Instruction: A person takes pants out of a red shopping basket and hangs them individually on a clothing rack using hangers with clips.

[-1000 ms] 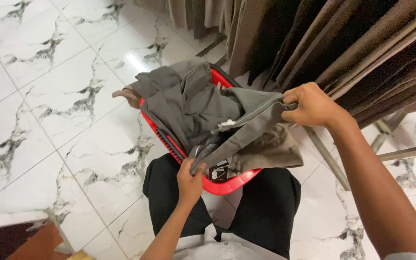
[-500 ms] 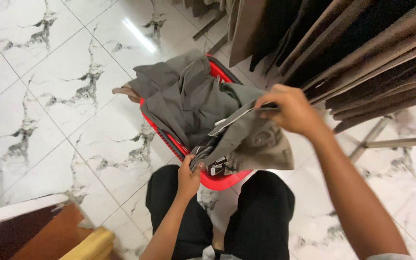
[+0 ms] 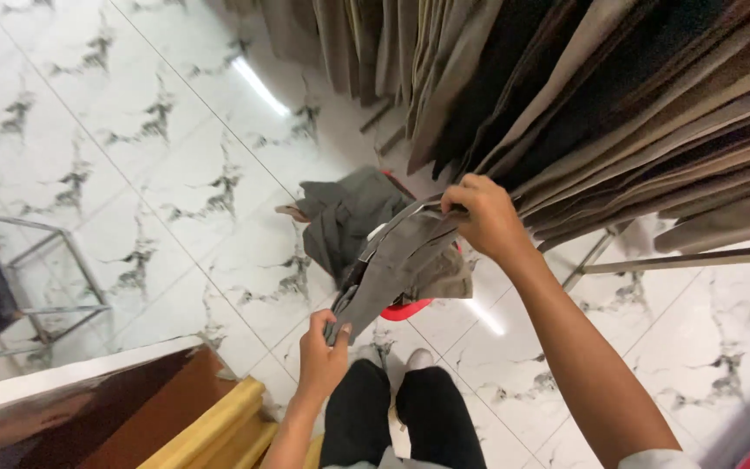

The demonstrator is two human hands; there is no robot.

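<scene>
Gripping the grey trousers [image 3: 397, 265] at both ends, the right hand [image 3: 479, 217] clasps the top at two o'clock, the left hand [image 3: 321, 356] pinches the bottom at seven, above a red basket [image 3: 405, 308] of grey garments.

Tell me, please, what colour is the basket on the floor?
Red, seen in the head view: the basket under the grey clothes.
</scene>
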